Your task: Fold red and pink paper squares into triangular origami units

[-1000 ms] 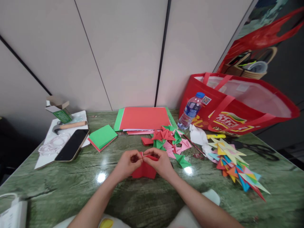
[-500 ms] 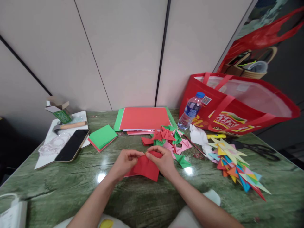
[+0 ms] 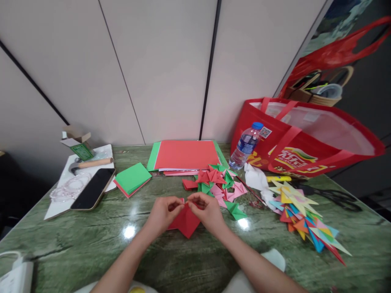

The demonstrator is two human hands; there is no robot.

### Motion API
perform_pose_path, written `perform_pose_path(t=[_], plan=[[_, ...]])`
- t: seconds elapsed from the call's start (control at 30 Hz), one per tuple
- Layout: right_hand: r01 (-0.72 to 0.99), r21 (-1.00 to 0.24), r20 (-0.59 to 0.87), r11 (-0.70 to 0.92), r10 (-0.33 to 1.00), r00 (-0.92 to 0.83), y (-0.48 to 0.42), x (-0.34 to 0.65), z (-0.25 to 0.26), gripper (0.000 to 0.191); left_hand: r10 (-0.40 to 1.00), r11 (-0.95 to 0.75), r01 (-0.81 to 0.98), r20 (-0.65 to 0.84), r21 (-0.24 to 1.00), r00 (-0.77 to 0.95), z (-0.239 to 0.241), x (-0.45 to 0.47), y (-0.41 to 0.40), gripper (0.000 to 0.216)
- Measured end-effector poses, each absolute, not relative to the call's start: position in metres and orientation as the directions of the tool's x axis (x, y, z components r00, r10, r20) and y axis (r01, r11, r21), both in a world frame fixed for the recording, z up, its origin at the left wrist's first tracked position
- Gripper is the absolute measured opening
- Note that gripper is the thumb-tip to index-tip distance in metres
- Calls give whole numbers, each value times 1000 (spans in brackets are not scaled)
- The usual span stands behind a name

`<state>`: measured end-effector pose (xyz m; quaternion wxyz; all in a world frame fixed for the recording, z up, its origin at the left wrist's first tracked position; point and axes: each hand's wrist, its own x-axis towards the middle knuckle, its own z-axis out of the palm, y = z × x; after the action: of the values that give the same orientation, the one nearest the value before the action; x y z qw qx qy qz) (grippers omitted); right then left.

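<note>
A red sheet of paper (image 3: 187,223) is pinched at its top edge between both hands, just above the green marbled table. My left hand (image 3: 163,211) grips it on the left with thumb and forefinger. From the right, my right hand (image 3: 206,209) pinches it close by, the fingertips of both hands nearly meeting. The sheet's lower corner points toward me, and a crease runs down its middle. Beyond my right hand lies a heap of folded red, green and pink paper pieces (image 3: 214,177). One green folded piece (image 3: 235,210) sits nearest that hand.
Left: a stack of green and red paper squares (image 3: 133,179), a phone (image 3: 94,189), a hammer (image 3: 93,162) and a small box (image 3: 80,148). Behind: large coloured sheets (image 3: 189,154). Right: a water bottle (image 3: 245,146), a red bag (image 3: 275,134), scissors (image 3: 339,196) and multicoloured folded paper (image 3: 305,217).
The red paper has turned so that a corner now points toward me. Both hands have shifted slightly, their fingertips still pinching its top edge.
</note>
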<state>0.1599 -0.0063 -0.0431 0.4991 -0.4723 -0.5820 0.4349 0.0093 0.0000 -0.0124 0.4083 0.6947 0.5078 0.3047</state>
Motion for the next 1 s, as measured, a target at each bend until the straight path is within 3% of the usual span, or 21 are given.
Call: perform_pose_path(t=[0.27, 0.53, 0.6, 0.8, 1.0], plan=[[-11, -997, 74, 74, 989, -125, -5, 161, -47, 19, 953, -90, 443, -52, 892, 298, 0, 6, 1, 15], [23, -987, 152, 157, 978, -142, 1, 167, -47, 28, 983, -78, 485, -13, 871, 182, -2, 0, 7, 15], [1, -993, 119, 120, 980, -160, 2, 169, -45, 24, 984, -75, 440, -4, 895, 176, -2, -2, 8, 14], [-287, -947, -51, -143, 950, -307, 0, 173, -37, 19, 976, -90, 410, -2, 908, 218, 1, -5, 8, 16], [-331, -920, -41, -210, 891, -451, 1, 180, -33, 26, 977, -81, 464, -22, 882, 212, 3, -7, 8, 15]])
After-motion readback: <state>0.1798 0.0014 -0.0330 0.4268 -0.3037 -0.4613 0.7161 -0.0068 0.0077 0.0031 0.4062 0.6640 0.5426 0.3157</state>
